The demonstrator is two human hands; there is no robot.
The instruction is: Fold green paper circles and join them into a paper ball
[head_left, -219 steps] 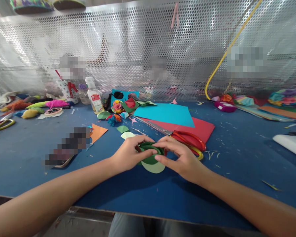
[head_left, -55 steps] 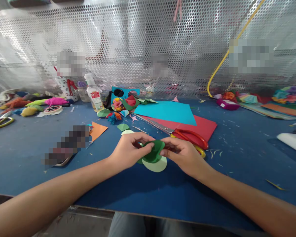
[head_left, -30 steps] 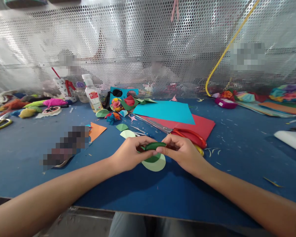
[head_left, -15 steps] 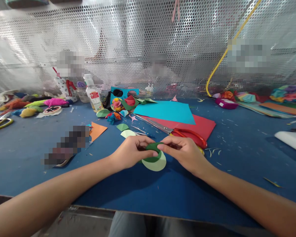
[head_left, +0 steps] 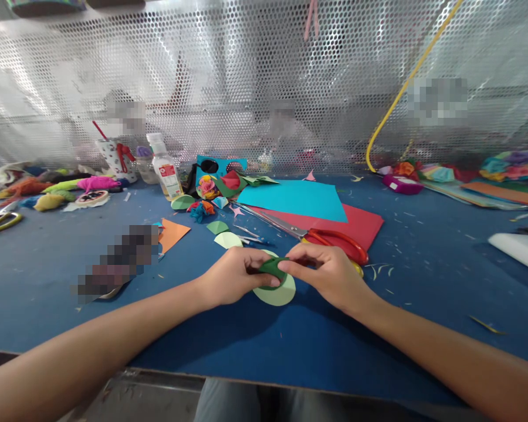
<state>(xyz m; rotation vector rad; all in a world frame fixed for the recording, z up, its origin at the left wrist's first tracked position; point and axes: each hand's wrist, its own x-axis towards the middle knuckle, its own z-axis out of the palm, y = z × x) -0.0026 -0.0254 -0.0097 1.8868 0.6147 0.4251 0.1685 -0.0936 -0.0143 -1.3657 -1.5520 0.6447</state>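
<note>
A person's left hand [head_left: 231, 277] and right hand [head_left: 330, 274] meet at the middle of a blue felt-covered counter [head_left: 422, 281], both pinching a small folded piece of dark green paper [head_left: 271, 268] between thumbs and fingertips. The green piece is held just above a pale green paper circle [head_left: 276, 292] that lies flat on the counter directly beneath the hands. Just behind the right hand rests a pair of red-handled scissors [head_left: 330, 240], its blades pointing away to the left across a red paper sheet [head_left: 361, 220], which is partly covered by a turquoise paper sheet [head_left: 294, 200]. Smaller pale green paper cut-outs [head_left: 227, 239] lie near the left hand, with an orange paper triangle [head_left: 173, 233] farther left. A clear plastic glue bottle with a red label [head_left: 165, 170] stands toward the back, beside a cluster of small coloured paper flowers [head_left: 207, 196]. A perforated metal screen [head_left: 246, 82] closes off the far edge of the counter, and a yellow cable [head_left: 400, 94] hangs down in front of it on the right.
</note>
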